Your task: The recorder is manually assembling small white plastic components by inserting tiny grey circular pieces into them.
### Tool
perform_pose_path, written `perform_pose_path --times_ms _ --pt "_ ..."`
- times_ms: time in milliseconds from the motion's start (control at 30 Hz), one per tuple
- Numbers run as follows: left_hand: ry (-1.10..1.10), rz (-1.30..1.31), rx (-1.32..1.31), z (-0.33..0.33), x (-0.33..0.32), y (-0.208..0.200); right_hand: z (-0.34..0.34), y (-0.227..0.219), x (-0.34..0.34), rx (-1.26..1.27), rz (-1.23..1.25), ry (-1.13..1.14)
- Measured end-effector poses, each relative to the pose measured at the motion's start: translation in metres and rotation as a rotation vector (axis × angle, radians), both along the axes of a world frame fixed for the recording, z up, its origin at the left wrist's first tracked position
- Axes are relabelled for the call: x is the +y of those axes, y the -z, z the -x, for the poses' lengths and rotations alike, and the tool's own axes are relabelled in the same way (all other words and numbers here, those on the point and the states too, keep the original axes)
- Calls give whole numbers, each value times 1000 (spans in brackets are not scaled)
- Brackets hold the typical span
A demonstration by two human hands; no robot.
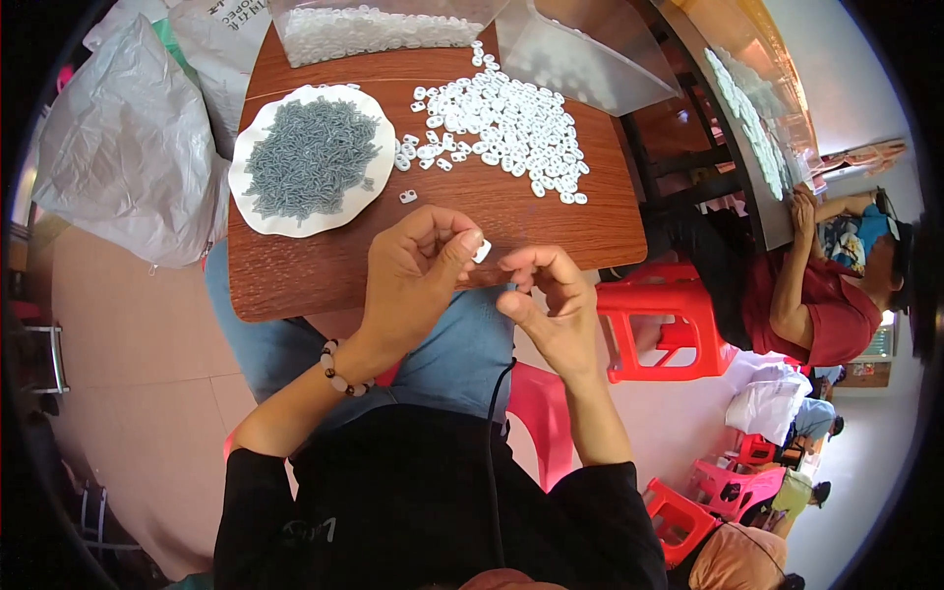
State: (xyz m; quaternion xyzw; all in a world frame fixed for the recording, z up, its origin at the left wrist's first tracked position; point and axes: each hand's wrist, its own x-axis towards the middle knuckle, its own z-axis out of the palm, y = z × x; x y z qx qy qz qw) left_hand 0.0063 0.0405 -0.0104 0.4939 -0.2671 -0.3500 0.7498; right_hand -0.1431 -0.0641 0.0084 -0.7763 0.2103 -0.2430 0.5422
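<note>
Between the thumb and forefinger of my left hand (408, 280) is a small white plastic piece (482, 252), pinched near the front edge of the wooden table. My right hand (559, 310) is just to its right, thumb and fingers apart, with nothing visible in them. Beyond my hands lies a loose heap of small white oval pieces with two holes (511, 123). One such piece (408, 197) sits alone nearer to me. At the left, a white scalloped plate (241, 177) holds a pile of thin grey screw-like pieces (310, 157).
Two clear plastic bins stand at the table's far edge, the left bin (383, 34) with many white pieces, the right bin (590, 59) tipped. White bags (128, 138) are at the left. A red stool (664, 320) and a seated person (811, 295) working at another table are at the right.
</note>
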Motion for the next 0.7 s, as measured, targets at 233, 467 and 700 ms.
perform_pose_path --times_ms 233,467,700 --pt "-3 63 78 4 0 -1 -26 3 14 -74 90 136" --pt "31 66 104 6 -3 6 -33 -4 17 -88 143 173" --pt "-18 89 99 2 -4 10 -38 -2 22 -104 110 233"
